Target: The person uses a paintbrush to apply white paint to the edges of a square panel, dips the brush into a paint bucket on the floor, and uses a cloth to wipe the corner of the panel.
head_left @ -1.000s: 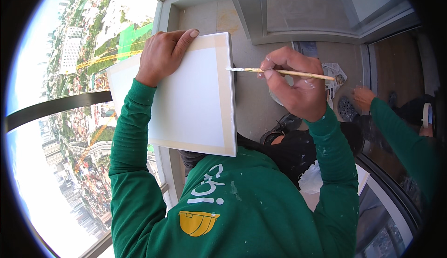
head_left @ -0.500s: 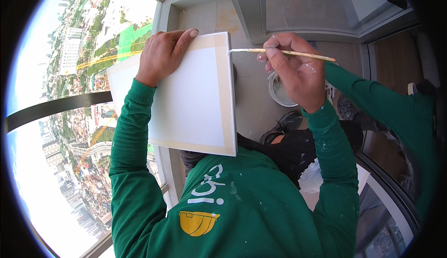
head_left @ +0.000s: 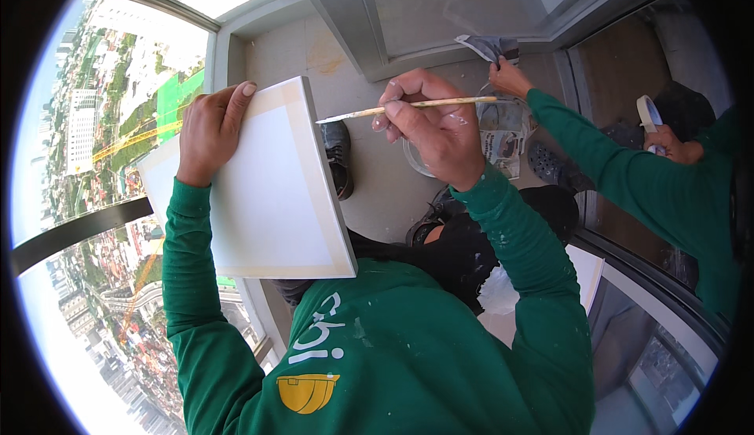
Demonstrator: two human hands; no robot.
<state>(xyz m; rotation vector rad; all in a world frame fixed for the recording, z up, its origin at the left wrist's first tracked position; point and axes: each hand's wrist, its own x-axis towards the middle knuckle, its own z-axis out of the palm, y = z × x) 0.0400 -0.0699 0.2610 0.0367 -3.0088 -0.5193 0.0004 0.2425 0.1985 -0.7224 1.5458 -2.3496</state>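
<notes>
A white rectangular panel (head_left: 275, 191) with beige tape strips along its borders rests tilted in front of me, near my lap. My left hand (head_left: 210, 135) grips its far edge, thumb on top and fingers hidden behind. In my right hand (head_left: 441, 132) a thin paintbrush (head_left: 353, 113) with a wooden handle is pinched between thumb and fingers. Its whitish tip points left, just off the panel's right side edge. White paint specks mark my right hand and sleeve.
A co-worker at right reaches out with one hand (head_left: 510, 80) by a folded sheet (head_left: 487, 46) and holds a tape roll (head_left: 648, 113) in the other. A clear round tub (head_left: 414, 160) and newspaper (head_left: 503, 146) lie on the floor. Tall windows (head_left: 86, 215) border the left.
The view has shifted, so panel and hands appear further left. The brush tip has come away from the panel's edge. The co-worker's hands, folded sheet and tape roll have come into view.
</notes>
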